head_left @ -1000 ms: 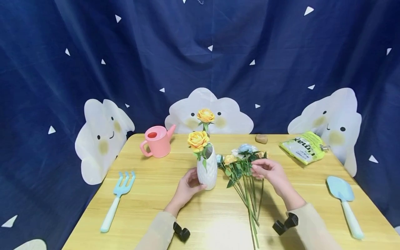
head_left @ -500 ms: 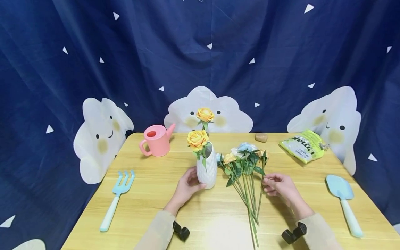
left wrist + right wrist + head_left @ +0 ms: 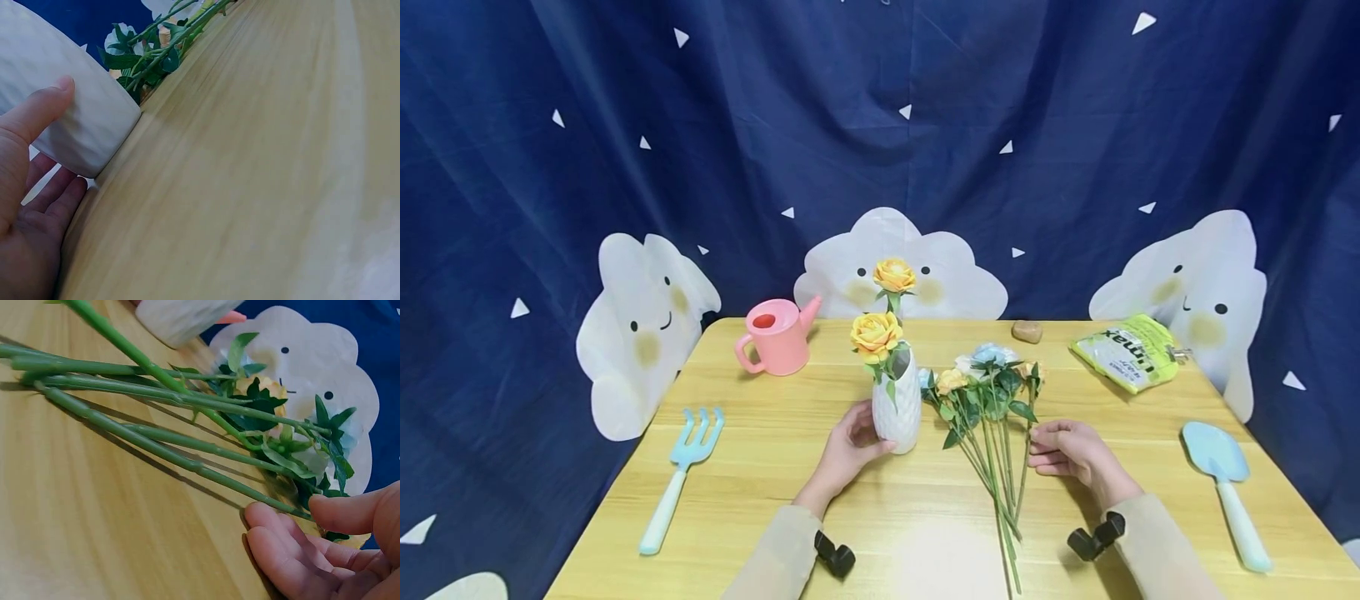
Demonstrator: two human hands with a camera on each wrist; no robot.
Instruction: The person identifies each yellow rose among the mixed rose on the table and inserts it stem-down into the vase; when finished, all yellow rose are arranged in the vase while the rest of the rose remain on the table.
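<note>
Two yellow roses stand in a white textured vase, upright on the table. My left hand grips the lower part of the vase; the thumb lies on the near side in the left wrist view. To the right lies a spread bunch of artificial roses in blue, white and peach, their green stems crossing toward me. At the bunch's right edge, my right hand pinches the stem of a peach rose just below its leaves, with thumb and fingers on either side of it.
A pink watering can stands at the back left, a blue hand fork in front of it. A brown stone and a green bag lie at the back right, and a blue trowel at the right.
My right hand has moved down and slightly right, from the leaves among the flower heads to the rightmost stem. The left hand and the vase stay in place.
</note>
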